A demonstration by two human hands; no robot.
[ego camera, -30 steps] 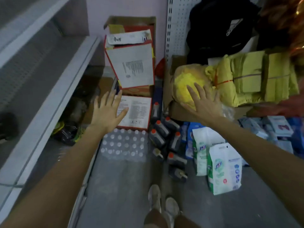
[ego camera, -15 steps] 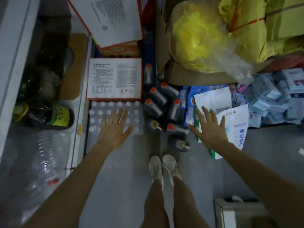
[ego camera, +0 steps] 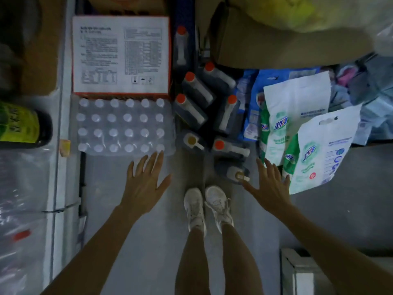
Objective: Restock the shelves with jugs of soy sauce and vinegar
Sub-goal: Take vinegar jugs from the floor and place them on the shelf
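Several dark jugs (ego camera: pixel 196 90) with red caps stand clustered on the floor ahead of my feet. The nearest jug (ego camera: pixel 230 170) has a tan cap and sits just left of my right hand (ego camera: pixel 269 186), whose fingers are spread flat and hold nothing. My left hand (ego camera: pixel 144 182) hovers with fingers spread just below a shrink-wrapped pack of small bottles (ego camera: pixel 125 126). On the low shelf (ego camera: pixel 60 116) at the left lies a dark bottle with a green label (ego camera: pixel 23 124).
A red-edged carton with a white printed top (ego camera: pixel 121 56) stands behind the bottle pack. White and green bags (ego camera: pixel 314 145) lean at the right under a brown cardboard box (ego camera: pixel 265 45). My white shoes (ego camera: pixel 207 206) are on the grey floor. A pale crate corner (ego camera: pixel 297 271) is at bottom right.
The view has tilted further down toward the floor. Both hands have come lower and nearer; the right one left the white bag and now hangs beside the nearest jug.
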